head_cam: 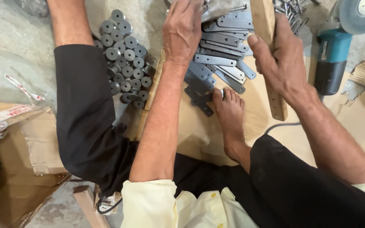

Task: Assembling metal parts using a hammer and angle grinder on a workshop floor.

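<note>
I sit on the floor. My right hand (284, 59) grips a long wooden stick (268, 50) that runs from the top edge down past the wrist. My left hand (183, 26) reaches to the top of the view, fingers curled over the far end of a pile of flat grey metal strips (218, 50); whether it holds one is hidden. My bare foot (231, 114) rests on a sheet of brown cardboard (260, 114), with its toes on the near strips.
Several round grey metal discs (125, 59) lie in a heap on the left. A blue angle grinder (332, 55) with a grey wheel lies at the right, its cable (281, 125) trailing. An open cardboard box (13, 169) stands at the lower left. Nails or bolts (290, 8) are scattered at the top.
</note>
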